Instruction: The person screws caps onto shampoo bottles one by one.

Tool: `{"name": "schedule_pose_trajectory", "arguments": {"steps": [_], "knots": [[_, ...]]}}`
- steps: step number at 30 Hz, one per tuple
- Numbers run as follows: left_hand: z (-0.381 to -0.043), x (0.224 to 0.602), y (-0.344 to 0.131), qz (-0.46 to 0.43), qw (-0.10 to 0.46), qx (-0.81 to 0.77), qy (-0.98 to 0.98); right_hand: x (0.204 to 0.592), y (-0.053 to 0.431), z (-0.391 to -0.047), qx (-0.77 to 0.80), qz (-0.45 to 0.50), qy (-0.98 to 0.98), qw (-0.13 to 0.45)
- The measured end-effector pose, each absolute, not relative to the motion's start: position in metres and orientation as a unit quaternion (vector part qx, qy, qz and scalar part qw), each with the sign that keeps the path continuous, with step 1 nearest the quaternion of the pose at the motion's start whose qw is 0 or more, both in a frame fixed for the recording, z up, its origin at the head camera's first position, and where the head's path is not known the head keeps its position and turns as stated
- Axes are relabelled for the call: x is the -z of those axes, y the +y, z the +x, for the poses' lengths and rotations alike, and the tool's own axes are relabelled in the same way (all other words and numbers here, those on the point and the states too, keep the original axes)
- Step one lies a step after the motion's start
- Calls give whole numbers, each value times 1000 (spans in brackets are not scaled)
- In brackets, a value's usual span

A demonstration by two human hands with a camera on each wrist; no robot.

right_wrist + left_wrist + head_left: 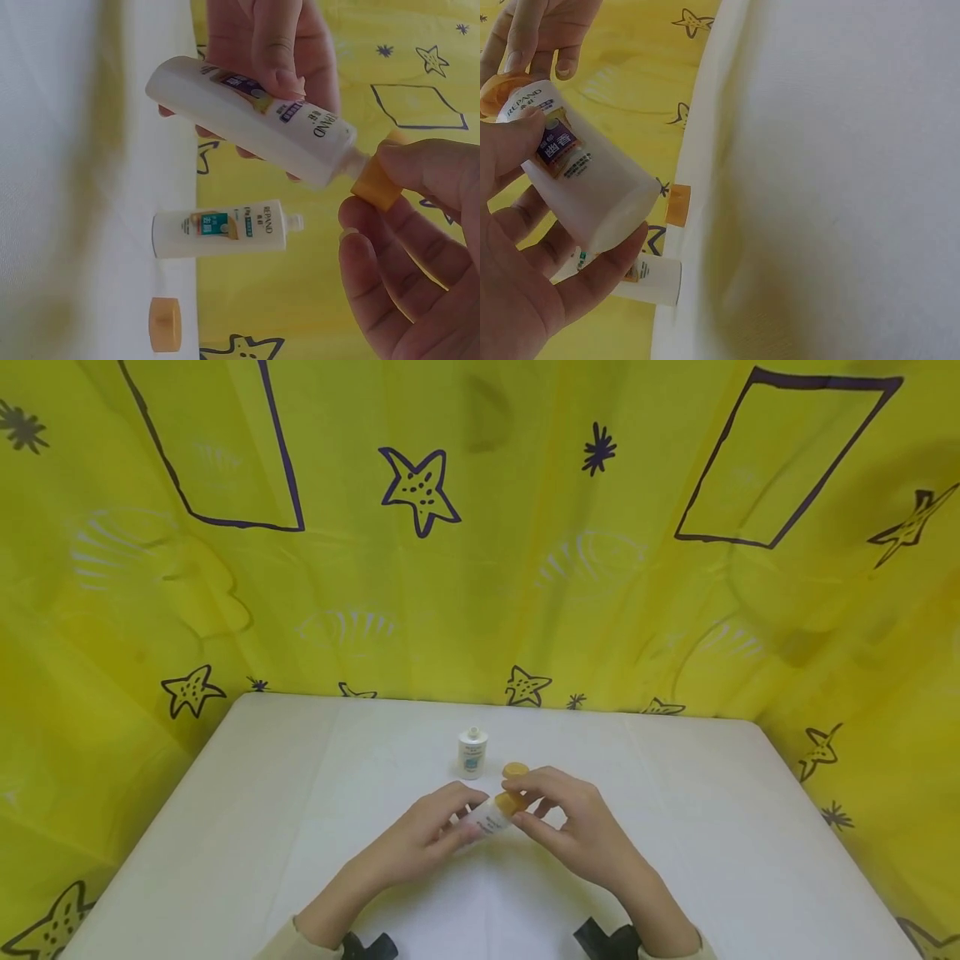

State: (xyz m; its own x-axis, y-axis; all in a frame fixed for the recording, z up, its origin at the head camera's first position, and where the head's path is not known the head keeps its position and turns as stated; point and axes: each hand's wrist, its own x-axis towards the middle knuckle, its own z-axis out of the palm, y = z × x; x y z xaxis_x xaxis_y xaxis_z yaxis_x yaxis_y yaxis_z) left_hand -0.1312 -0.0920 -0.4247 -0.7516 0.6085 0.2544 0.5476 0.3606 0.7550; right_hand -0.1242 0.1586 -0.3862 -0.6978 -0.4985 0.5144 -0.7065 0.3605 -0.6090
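Note:
My left hand (437, 831) grips a white bottle (247, 116) with a purple label, tilted above the table. Thumb and fingers of my right hand (567, 817) pinch its orange cap (379, 184) at the upper right end. In the right wrist view the bottle's narrow neck shows between body and cap; whether the cap still touches the neck I cannot tell. Behind the hands a second white bottle (472, 755) with a teal label stands upright, its nozzle bare. A loose orange cap (165, 325) sits on the table to the right of that bottle.
A white cloth covers the table (337, 760). A yellow curtain (480, 593) with drawn starfish and shells hangs along its back edge and sides. Black straps (611, 939) with mounts sit at both wrists.

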Motion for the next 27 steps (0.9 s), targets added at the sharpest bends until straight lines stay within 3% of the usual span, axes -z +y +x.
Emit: {"name": "schedule_pose_trajectory", "arguments": {"steps": [10, 27], "knots": [[-132, 421, -92, 358, 2, -424, 832, 385, 158, -124, -435, 338, -826, 124], [-131, 423, -92, 367, -8, -436, 822, 385, 160, -125, -465, 339, -807, 131]]}}
